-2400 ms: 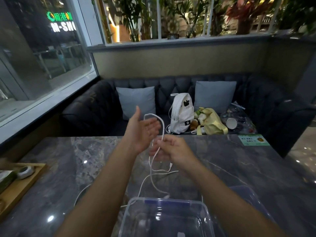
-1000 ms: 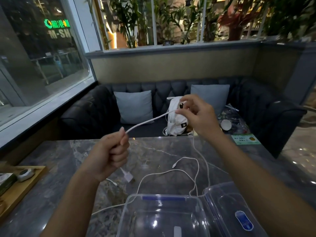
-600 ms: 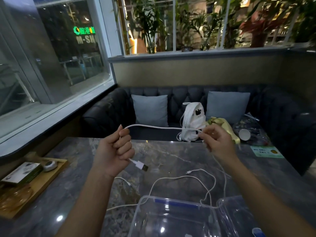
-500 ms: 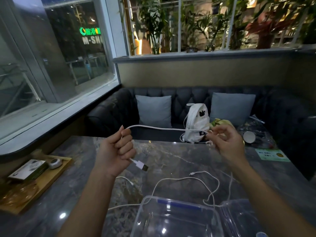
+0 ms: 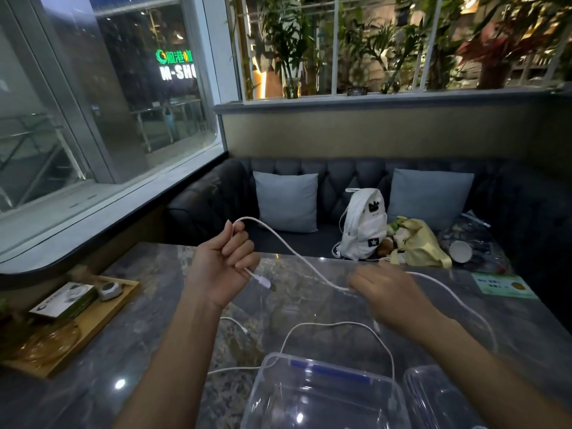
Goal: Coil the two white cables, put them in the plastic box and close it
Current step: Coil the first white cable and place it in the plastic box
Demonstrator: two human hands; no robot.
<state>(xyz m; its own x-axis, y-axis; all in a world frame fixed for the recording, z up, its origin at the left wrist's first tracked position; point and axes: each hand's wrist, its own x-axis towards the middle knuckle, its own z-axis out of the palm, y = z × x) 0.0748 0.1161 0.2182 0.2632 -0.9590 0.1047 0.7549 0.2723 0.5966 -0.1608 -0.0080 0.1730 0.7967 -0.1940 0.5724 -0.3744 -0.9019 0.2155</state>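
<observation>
My left hand [image 5: 221,264] is fisted around one white cable [image 5: 291,247], whose USB plug [image 5: 263,280] sticks out below the fist. The cable loops over the fist and sags rightwards to my right hand [image 5: 387,294], which pinches it low over the marble table [image 5: 154,305]; the rest trails off to the right. A second white cable [image 5: 334,325] lies loose on the table and arches over the rim of the clear plastic box [image 5: 322,394], which stands open at the near edge. Its clear lid [image 5: 439,397] lies to the right of the box.
A wooden tray [image 5: 89,323] with a small box and a glass dish sits at the table's left. A green card [image 5: 504,284] lies far right. Behind the table a dark sofa [image 5: 216,199] holds cushions, a white backpack [image 5: 363,224], a yellow bag and a paper cup.
My right hand has dropped from chest height down near the table, and the stretch of cable between my hands now sags instead of running taut. The left fist has kept its grip.
</observation>
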